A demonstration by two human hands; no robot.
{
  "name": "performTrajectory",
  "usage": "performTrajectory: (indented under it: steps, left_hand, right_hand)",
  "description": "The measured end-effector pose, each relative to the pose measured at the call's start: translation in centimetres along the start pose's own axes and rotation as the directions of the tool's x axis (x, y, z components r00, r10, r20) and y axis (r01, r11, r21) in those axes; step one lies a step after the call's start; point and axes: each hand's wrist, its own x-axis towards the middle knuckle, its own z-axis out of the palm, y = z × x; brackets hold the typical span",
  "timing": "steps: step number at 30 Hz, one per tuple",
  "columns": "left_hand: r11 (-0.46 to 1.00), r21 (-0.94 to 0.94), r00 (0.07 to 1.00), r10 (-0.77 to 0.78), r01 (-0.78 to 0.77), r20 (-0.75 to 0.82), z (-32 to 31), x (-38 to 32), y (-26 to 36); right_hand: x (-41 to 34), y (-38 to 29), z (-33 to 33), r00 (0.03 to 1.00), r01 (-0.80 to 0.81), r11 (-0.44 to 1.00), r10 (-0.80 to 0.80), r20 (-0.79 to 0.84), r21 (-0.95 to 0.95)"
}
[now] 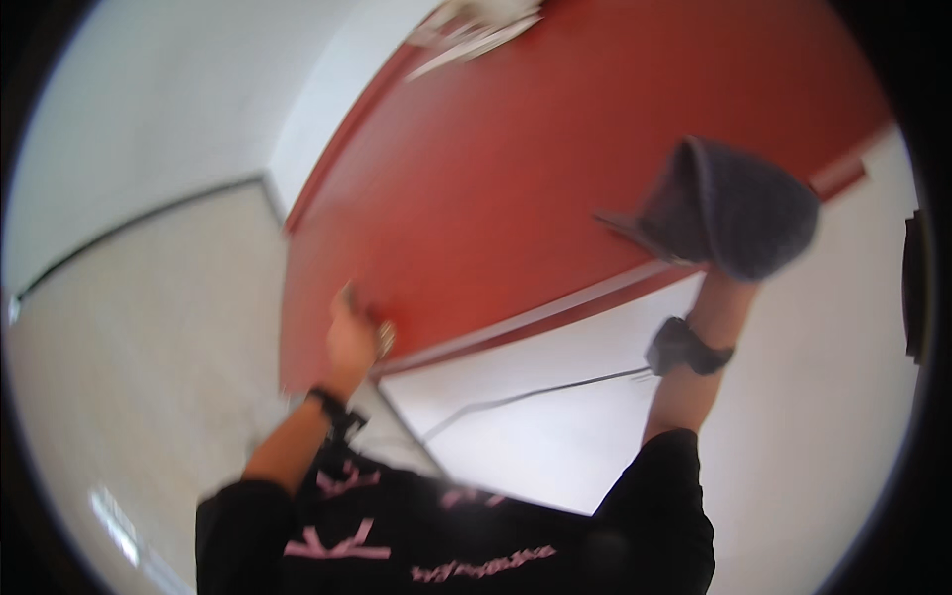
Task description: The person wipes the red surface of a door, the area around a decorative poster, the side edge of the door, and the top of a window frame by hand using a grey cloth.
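Note:
A dark grey cloth (758, 201) hangs folded around my right hand, hiding the hand and its fingers. It is held over the right part of a red panel-like surface (506, 178), perhaps a tabletop. My left hand (351, 335) is at the near left end of that surface, close to its edge. Blur hides how its fingers lie and whether it touches the red surface. A small ribbed, pale gold thing (385, 339) shows beside the left hand; I cannot tell what it is.
A blurred cream-coloured bundle (476, 30) lies at the red surface's far edge. Pale floor (149, 357) with a dark border meets a white wall (178, 97) at the left. A dark cord (535, 390) crosses the white area below the red edge. Black bands circle both wrists.

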Motion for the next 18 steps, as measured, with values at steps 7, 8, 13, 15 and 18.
performTrajectory:
  steps: [7, 8, 13, 15, 18]
  left_hand:
    - [0.983, -0.055, 0.985, 0.171, -0.173, -0.032, -0.1, -0.4, -2.4]
    - [0.977, -0.066, 0.979, 0.201, -0.203, -0.034, 0.0, 0.0, -2.0]
    - [0.972, -0.027, 0.972, 0.233, -0.233, 0.004, -0.7, -0.4, -2.0]
    - [0.967, -0.026, 0.967, 0.254, -0.254, -0.007, -0.6, -0.7, -1.5]
    - [0.972, 0.004, 0.972, 0.234, -0.234, -0.005, -1.3, -0.5, -0.3]
  right_hand:
    - [19.2, -3.7, -2.6, 0.933, 0.344, 0.912, -0.305, 0.191, -0.223]
    - [21.9, -5.0, -3.8, 0.835, 0.549, 0.675, -0.473, 0.282, -0.492]
    - [31.6, -6.6, -3.2, 0.997, 0.023, 0.854, -0.061, -0.056, -0.519]
    - [33.6, -6.3, -3.5, 0.988, 0.058, 0.531, -0.152, -0.028, -0.845]
    - [32.7, -8.3, -2.4, 0.986, 0.070, 0.401, -0.169, 0.001, -0.913]
